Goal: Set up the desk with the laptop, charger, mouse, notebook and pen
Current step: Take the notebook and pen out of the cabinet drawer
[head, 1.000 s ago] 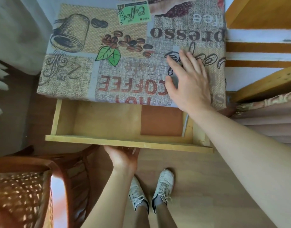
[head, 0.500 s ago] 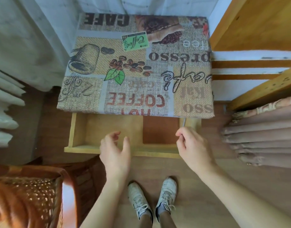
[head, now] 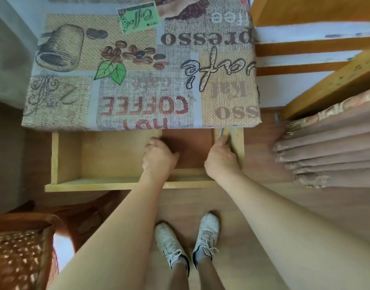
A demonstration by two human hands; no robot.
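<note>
Head view: the right hand's [head: 220, 159] fingers were pinched on what appeared to be the pen [head: 221, 132], a thin grey stick at the drawer's [head: 125, 184] right wall. The left hand [head: 158, 156] was curled onto the brown notebook [head: 192, 147] beside it. Both were best lifted clear before being carried to the desk [head: 138, 80].

Evenly bright, soft daylight; faint shadow inside the open pale wooden drawer [head: 108, 155]. Strong wide-angle bending at edges. Slight softness throughout, blurred woven brown wicker chair [head: 18, 256] lower left.
</note>
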